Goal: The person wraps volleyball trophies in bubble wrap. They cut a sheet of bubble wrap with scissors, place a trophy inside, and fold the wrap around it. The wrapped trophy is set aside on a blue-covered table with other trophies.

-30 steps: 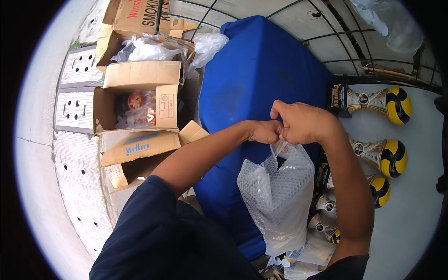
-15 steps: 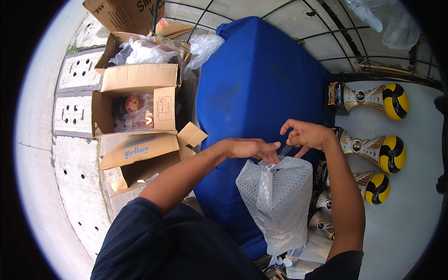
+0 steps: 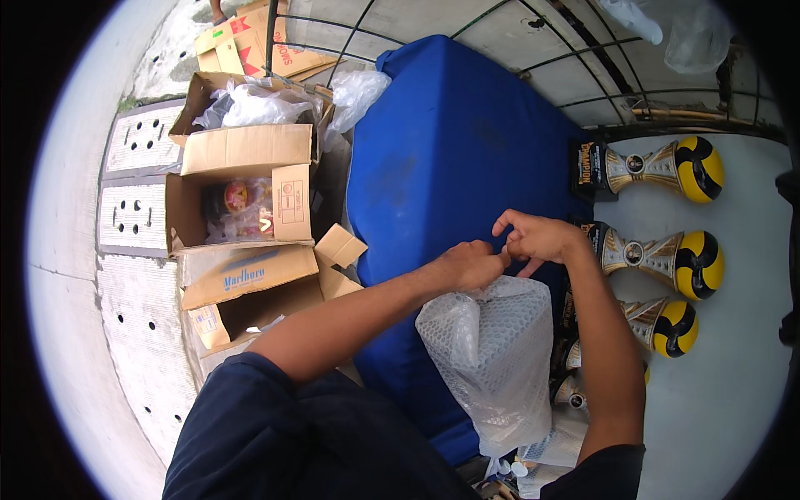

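Note:
A bundle in bubble wrap [image 3: 500, 358] lies on the blue cloth, its top end under my hands. What is inside the wrap cannot be made out. My left hand [image 3: 468, 265] is closed just above that end, its knuckles up and its fingertips meeting the right hand's. My right hand [image 3: 542, 240] has its thumb and forefinger pinched together while another finger sticks out toward the wrap. Whatever lies between the fingers is hidden. Beside my right forearm, several trophies with yellow and black balls, such as the far trophy [image 3: 650, 169], lie on their sides.
Blue cloth [image 3: 467, 150] covers the surface ahead. Open cardboard boxes stand at the left; the middle box [image 3: 292, 200] holds plastic-wrapped items. Clear plastic bags [image 3: 267, 104] fill another. Flattened cardboard [image 3: 258, 46] and part of a person [image 3: 218, 12] show beyond. A wire grid [image 3: 400, 33] runs along the back.
My left hand has turned and closed against the right fingers. The clear strip visible between them before is now hidden. At the far left, an upright brown box has gone from view, exposing flattened cardboard.

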`<state>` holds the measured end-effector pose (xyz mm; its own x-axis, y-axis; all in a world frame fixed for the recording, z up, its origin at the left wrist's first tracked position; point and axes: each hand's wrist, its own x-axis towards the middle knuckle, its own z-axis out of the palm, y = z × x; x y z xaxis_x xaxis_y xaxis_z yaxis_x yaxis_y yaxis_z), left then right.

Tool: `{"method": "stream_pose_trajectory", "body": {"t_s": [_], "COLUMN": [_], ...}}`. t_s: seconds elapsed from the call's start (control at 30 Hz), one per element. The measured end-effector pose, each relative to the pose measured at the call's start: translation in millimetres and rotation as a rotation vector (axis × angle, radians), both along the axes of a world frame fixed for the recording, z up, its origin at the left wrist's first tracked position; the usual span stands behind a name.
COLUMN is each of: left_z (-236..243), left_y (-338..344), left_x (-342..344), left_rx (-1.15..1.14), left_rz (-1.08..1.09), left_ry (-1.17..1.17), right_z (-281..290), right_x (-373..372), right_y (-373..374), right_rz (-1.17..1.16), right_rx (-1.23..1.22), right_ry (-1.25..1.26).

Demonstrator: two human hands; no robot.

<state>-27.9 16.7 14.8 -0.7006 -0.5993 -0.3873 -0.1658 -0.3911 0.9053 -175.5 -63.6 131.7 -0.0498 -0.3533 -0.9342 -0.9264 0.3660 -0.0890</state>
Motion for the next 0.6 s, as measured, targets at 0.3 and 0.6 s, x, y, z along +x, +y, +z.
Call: {"method": "stream_pose_trajectory", "body": {"t_s": [0.3,0.6], "left_z": [-2,-1], "left_y": [9,20], "left_x": [4,11], "left_rx": [-0.175,-0.141], "left_rz": [-0.036,0.035], "left_ry": [-0.09,-0.061], "right_z": [-9,-15], "right_x": [32,25], "right_y": [-6,-4], "right_rz": [0.198,0.328], "right_rx": [-0.004,0.001], "right_ry": [0.224,0.28]}}
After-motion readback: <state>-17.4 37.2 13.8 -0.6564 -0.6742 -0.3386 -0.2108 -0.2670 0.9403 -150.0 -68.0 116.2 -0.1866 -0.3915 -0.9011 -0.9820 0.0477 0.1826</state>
